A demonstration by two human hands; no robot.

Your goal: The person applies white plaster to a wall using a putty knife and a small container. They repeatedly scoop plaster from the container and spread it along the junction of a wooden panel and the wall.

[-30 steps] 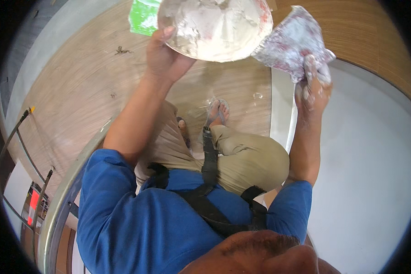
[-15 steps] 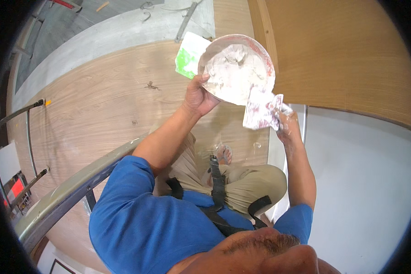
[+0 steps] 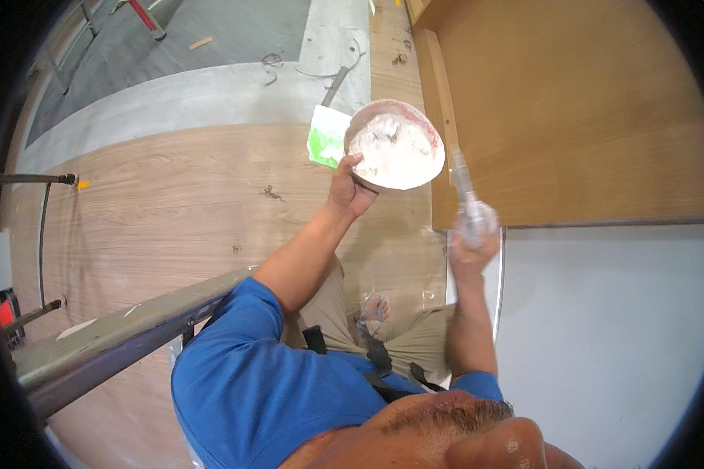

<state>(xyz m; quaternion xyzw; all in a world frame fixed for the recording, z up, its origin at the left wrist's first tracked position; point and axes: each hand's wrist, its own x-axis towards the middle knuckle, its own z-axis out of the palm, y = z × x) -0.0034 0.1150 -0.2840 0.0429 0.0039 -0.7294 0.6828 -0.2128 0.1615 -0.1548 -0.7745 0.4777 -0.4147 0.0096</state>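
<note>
I see a metal rail [image 3: 133,320] slanting across the lower left, close by the blue sleeve [image 3: 235,336]; a brown wood panel [image 3: 571,117] takes up the upper right, with a pale panel [image 3: 594,328] below it; on the wood-grain floor [image 3: 156,211] I can pick out a small dark scrap [image 3: 271,192], and farther off a grey strip [image 3: 336,84]; my left hand [image 3: 351,190] has the bowl [image 3: 425,129] by its near rim, thumb over the edge; whitish paste [image 3: 395,156] fills it, and a green-and-white flat piece [image 3: 327,139] shows at its left, though I cannot tell whether the fingers hold that too; my right hand [image 3: 475,241], blurred, is closed round a whitened spreader [image 3: 462,176], seen nearly edge-on, right of the bowl.
</note>
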